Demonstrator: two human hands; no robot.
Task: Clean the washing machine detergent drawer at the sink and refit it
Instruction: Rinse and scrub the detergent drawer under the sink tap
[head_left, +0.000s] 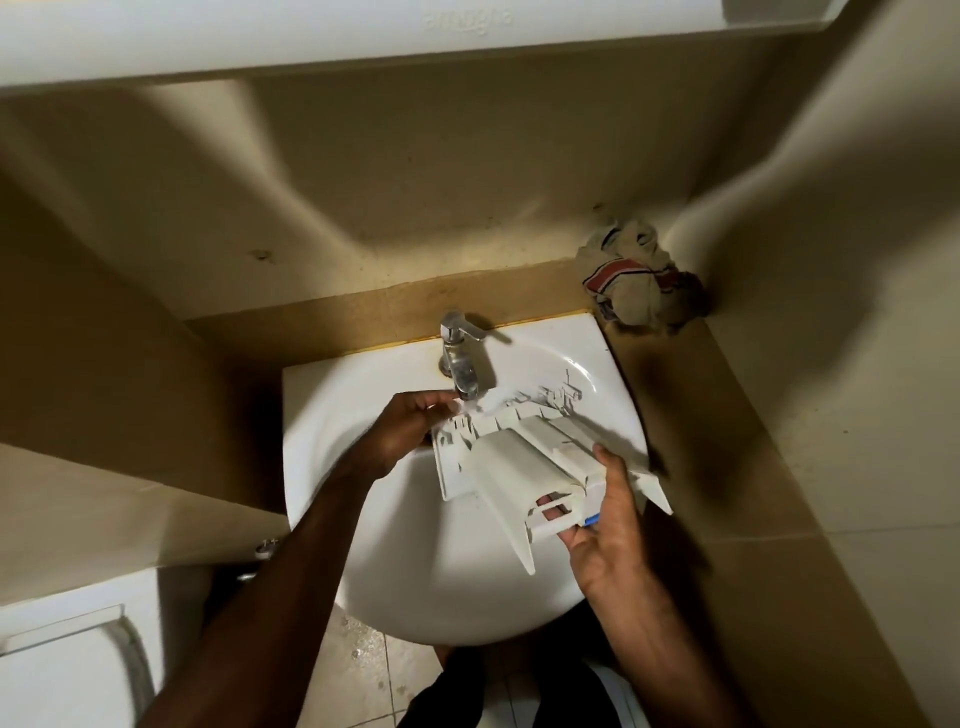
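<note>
The white plastic detergent drawer (519, 457) is held tilted over the white sink basin (353, 467), its far end under the chrome tap (460, 358). My right hand (605, 525) grips the drawer's near front end, fingers curled through its openings, next to a small blue part (592, 519). My left hand (402, 431) holds the drawer's far left edge, with its fingertips just below the tap spout. Whether water is running cannot be told from the blur.
A crumpled beige cloth with red stripes (641, 280) lies on the tan counter (727, 415) at the back right corner. A white cabinet edge (363, 41) hangs overhead. A white appliance (67, 665) stands at lower left. Tiled floor (374, 670) shows below the basin.
</note>
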